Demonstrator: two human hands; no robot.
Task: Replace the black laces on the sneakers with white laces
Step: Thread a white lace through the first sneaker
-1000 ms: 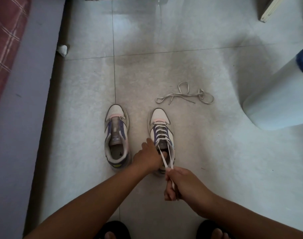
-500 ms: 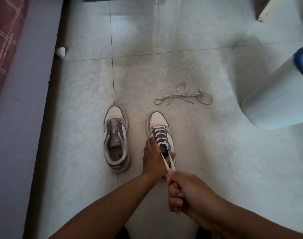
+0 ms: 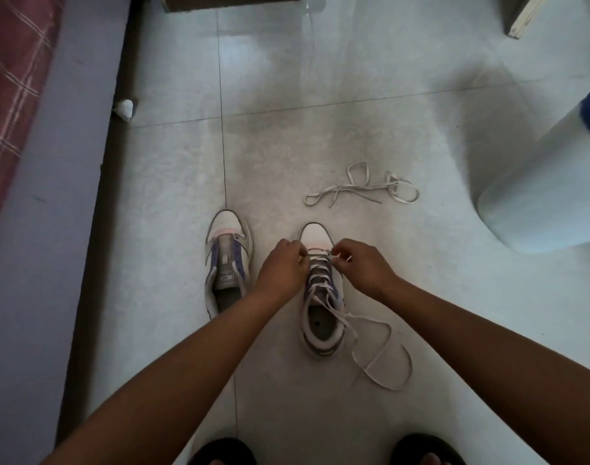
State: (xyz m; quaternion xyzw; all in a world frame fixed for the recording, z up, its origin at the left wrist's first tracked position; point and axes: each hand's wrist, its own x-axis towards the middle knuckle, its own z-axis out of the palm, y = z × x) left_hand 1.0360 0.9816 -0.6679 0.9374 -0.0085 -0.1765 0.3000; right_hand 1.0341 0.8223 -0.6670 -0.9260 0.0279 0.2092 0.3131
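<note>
Compared with a second ago, I see both hands have gone forward to the toe end of the right sneaker (image 3: 321, 290); earlier the left hand steadied the collar while the right hand pulled both lace ends back toward the body. Now those ends are let go and lie in loose loops on the floor (image 3: 354, 95) at about 4 o'clock from the shoe's heel.

Going left to right: the bed edge (image 3: 45, 196) with its red checked cover runs along the far left, cut off by the frame. A small crumpled white scrap (image 3: 124, 108) sits at the bed's foot. The left sneaker (image 3: 227, 263) stands unlaced, tongue exposed, just beside the other shoe. My left hand (image 3: 282, 271) has its fingers curled in and pinching the white lace (image 3: 320, 275) at the lowest rows on the shoe's left side. My right hand (image 3: 362, 265) mirrors it on the right side, fingertips pinching the same lace near the toe. Exactly which eyelet each hand works I cannot tell; the knuckles hide it.

At 12 to 1 o'clock from the laced shoe lies a spare lace (image 3: 362, 189), tangled, well apart from the hands; its colour reads pale grey in this light. A white cylinder (image 3: 538, 189) with a blue top is cut off at the right edge. Two dark slippers peek in at the bottom, mostly out of frame.
</note>
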